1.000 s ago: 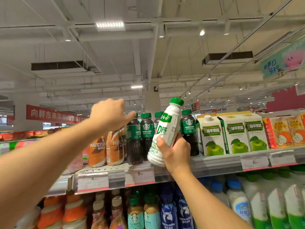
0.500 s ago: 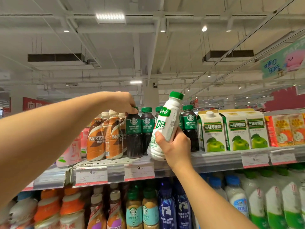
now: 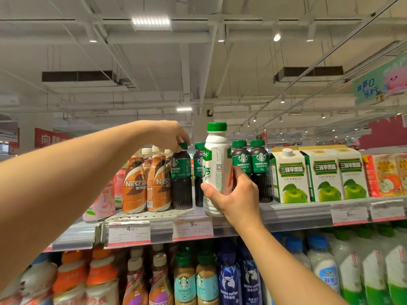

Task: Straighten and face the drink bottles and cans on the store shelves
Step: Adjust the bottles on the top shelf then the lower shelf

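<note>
Brown Nescafe bottles (image 3: pixel 134 183) at the left of the top shelf (image 3: pixel 293 213), left hand (image 3: pixel 167 135) with its grip pinched on a dark Americano bottle's green cap (image 3: pixel 182 145), right hand (image 3: pixel 235 194) wrapped around an upright white green-capped bottle (image 3: pixel 217 164) at the shelf edge, apple cartons (image 3: pixel 317 175) to the right.

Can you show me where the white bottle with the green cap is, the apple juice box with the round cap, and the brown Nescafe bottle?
white bottle (image 3: pixel 217 164): head view, on its label.
apple juice box (image 3: pixel 289 172): head view, on its front.
Nescafe bottle (image 3: pixel 134 186): head view, on its brown label.
</note>
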